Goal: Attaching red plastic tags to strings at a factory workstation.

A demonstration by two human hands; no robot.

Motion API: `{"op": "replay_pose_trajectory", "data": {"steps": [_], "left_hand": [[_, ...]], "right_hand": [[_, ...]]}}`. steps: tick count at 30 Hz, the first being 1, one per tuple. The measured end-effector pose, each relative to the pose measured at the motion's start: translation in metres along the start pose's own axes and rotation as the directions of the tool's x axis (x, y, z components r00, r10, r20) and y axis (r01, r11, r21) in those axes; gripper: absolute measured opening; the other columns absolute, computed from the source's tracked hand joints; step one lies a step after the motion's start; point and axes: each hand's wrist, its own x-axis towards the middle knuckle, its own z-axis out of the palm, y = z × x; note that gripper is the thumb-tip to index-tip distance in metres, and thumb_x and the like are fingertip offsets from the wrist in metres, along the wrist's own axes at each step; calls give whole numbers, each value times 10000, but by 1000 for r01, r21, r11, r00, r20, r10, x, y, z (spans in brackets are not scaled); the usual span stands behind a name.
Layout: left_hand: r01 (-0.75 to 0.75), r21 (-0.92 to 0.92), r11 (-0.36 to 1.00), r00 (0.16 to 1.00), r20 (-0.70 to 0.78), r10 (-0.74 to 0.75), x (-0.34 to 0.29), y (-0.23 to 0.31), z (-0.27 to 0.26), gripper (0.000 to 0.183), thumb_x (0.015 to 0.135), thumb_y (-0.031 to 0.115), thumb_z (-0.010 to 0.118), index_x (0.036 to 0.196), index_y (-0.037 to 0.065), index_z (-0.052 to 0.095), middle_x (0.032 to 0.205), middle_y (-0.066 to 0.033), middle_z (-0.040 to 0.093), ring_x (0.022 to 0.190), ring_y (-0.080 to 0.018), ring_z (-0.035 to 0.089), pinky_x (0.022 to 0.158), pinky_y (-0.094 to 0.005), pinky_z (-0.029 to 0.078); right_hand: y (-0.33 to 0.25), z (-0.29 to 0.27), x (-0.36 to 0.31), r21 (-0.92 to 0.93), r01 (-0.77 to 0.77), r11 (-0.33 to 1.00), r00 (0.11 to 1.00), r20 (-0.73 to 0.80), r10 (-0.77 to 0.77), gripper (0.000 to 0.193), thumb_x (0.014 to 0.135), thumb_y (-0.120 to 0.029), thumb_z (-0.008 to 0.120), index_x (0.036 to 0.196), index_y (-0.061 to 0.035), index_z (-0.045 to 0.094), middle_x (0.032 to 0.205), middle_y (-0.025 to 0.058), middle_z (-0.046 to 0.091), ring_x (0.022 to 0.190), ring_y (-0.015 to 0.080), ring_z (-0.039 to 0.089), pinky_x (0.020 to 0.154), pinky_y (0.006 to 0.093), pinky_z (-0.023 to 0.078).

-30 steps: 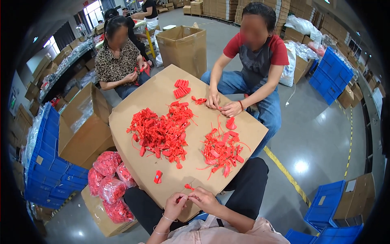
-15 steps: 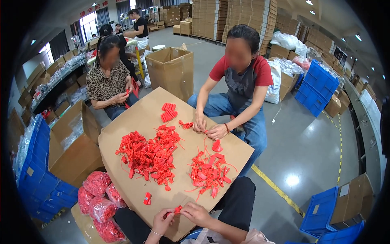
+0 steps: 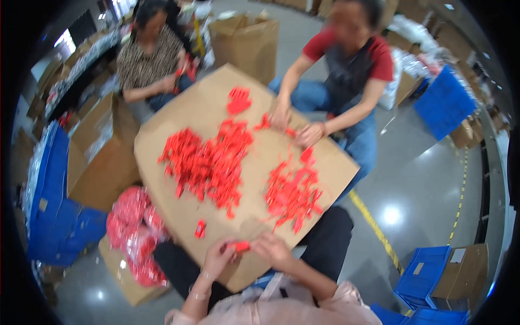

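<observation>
Over the near edge of the cardboard-topped table (image 3: 162, 141), my left hand (image 3: 216, 260) is closed in a pinch on a small, oblong red piece (image 3: 239, 246). From the other side my right hand (image 3: 275, 252) reaches in, its fingertips closed at the piece's right end. Motion blur hides the finer detail of the piece. One loose red piece (image 3: 200, 228) lies just beyond my left hand. Farther off are a large heap of red corded pieces (image 3: 208, 162) and, to its right, a smaller heap (image 3: 292, 194).
Across the table a person in red sleeves (image 3: 346, 70) handles red pieces; another person (image 3: 151, 65) sits at the far left. Near that side stand an open carton (image 3: 100, 157), blue crates (image 3: 59, 216) and bagged red pieces (image 3: 135, 233). More blue crates (image 3: 425, 273) are at right.
The whole view has tilted down and blurred, showing more of my clothing. Between my hands the red piece now shows longer and lies level; both hands stay at it.
</observation>
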Motion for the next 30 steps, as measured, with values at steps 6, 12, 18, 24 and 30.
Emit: {"op": "replay_pose_trajectory", "data": {"steps": [6,12,18,24,30], "left_hand": [[-42,3,999,998,53,42,5,15,9,253,848,14,473,1096,0,520,746,-7,567,604,-39,512,526,-178,429],[-35,-11,999,997,67,35,-1,12,8,260,847,10,471,1102,12,519,766,2,570,616,-27,514,529,-163,428],[-49,-10,999,995,87,50,-6,13,10,261,849,26,485,1107,14,516,774,6,574,620,-23,514,528,-162,424],[-70,26,997,993,97,67,-6,11,11,251,856,39,494,1105,22,520,758,9,564,627,-27,514,531,-167,429],[-66,85,994,991,120,56,-5,6,10,245,863,47,494,1106,32,521,751,11,555,635,-38,519,532,-171,434]], "right_hand": [[-12,-12,14,48,-40,998,999,5,40,94,758,-55,631,851,-59,619,760,72,526,614,198,537,540,289,441],[-16,-8,13,-54,32,998,999,-11,-32,68,747,-55,630,812,-62,610,736,50,518,572,177,524,510,286,427],[-21,-11,10,-78,29,997,1000,-7,-30,56,745,-71,634,772,-51,590,732,56,517,565,185,532,496,292,429],[-25,-13,11,-90,38,995,999,8,-37,61,741,-73,631,777,-48,589,736,63,518,580,202,545,508,308,438],[-25,-13,8,-91,3,996,998,66,3,64,733,-92,619,763,-56,575,743,71,516,630,256,558,560,365,456]]}}
